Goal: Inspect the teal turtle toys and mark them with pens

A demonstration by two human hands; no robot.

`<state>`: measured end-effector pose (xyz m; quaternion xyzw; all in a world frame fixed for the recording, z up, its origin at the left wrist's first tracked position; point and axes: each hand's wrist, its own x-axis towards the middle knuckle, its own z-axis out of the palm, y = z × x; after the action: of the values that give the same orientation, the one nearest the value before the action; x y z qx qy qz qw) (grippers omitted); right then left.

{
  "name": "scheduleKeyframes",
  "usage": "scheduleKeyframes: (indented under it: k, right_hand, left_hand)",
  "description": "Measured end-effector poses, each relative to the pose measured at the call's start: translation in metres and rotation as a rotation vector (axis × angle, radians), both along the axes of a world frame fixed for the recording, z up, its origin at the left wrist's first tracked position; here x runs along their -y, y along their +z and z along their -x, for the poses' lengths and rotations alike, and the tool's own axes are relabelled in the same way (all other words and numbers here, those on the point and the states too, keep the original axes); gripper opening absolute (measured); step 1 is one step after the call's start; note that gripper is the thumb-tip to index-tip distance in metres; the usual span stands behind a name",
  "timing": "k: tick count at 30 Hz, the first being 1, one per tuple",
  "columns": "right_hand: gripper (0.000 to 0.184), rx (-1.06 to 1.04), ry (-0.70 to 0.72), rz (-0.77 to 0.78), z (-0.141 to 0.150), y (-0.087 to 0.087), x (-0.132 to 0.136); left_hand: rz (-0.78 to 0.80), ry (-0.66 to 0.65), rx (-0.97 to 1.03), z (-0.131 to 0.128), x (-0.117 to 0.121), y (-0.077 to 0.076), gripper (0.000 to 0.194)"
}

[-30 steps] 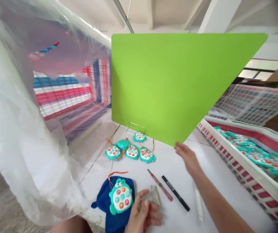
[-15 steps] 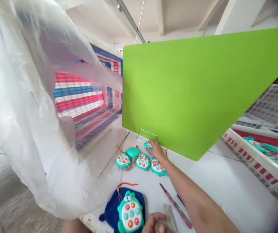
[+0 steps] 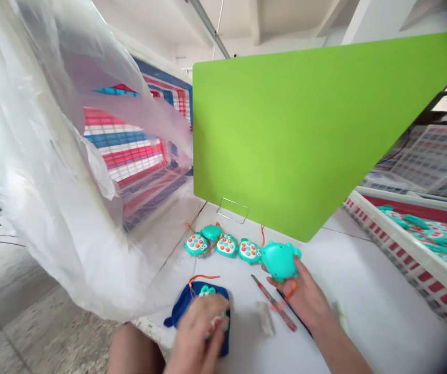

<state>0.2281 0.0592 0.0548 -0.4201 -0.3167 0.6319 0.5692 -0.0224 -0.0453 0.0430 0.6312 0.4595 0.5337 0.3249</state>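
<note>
My right hand (image 3: 305,291) holds up a teal animal-shaped push-button toy (image 3: 280,259), its plain back towards me and an orange cord by the palm. Lower down, my left hand (image 3: 202,324), blurred, curls over another teal push-button toy (image 3: 208,291) and hides most of it. Under that toy lies a dark blue cloth pouch (image 3: 180,306), with an orange cord across its top. Behind them several like toys (image 3: 226,245) sit in a row; one shows its teal back. Between my hands lies a red-handled knife (image 3: 276,306) beside a dark pen-like stick (image 3: 293,311).
A large green board (image 3: 286,135) stands behind the toys, with a wire stand (image 3: 232,210) at its foot. Clear plastic sheeting (image 3: 71,208) hangs at the left. A white basket (image 3: 387,244) with many teal toys stands right. A small pale packet (image 3: 265,318) lies near the knife.
My right hand has picked up a toy near the wire stand and brought it back towards me. My left hand has moved left onto the toy on the blue pouch.
</note>
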Motion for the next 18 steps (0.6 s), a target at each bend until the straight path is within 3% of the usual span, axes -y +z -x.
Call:
scheduleKeyframes:
  k: [2,5,7,9,11,13,15,16,18]
  right_hand:
    - [0.047,-0.061,-0.02,0.052,-0.005,-0.011,0.023]
    - [0.048,-0.106,-0.016,0.093,-0.008,-0.027,0.039]
    - [0.049,-0.112,0.003,0.099,-0.007,-0.035,0.043]
    - [0.052,-0.114,0.016,0.094,-0.007,-0.041,0.043]
    - [0.053,-0.121,0.028,0.091,-0.006,-0.047,0.041]
    - [0.053,-0.116,0.01,0.106,-0.005,-0.053,0.04]
    - [0.056,-0.108,0.003,0.111,-0.004,-0.059,0.039]
    - [0.058,-0.104,0.002,0.107,-0.004,-0.062,0.04]
    - [0.063,-0.09,0.014,0.106,-0.004,-0.068,0.04]
  left_hand:
    - [-0.132,0.173,-0.403,0.053,-0.012,0.013,0.037]
    - [-0.241,0.338,-1.004,0.121,-0.026,0.007,0.056]
    - [-0.279,0.384,-1.239,0.156,-0.031,0.003,0.067]
    - [-0.32,0.426,-1.323,0.183,-0.033,0.013,0.071]
    - [-0.301,0.448,-1.366,0.204,-0.034,0.04,0.069]
    - [-0.319,0.5,-1.408,0.221,-0.036,0.08,0.061]
    - [-0.42,0.786,-1.263,0.237,-0.041,0.123,0.047]
    - [-0.412,0.992,-1.099,0.245,-0.044,0.144,0.066]
    - [-0.423,1.163,-0.957,0.26,-0.054,0.178,0.106]
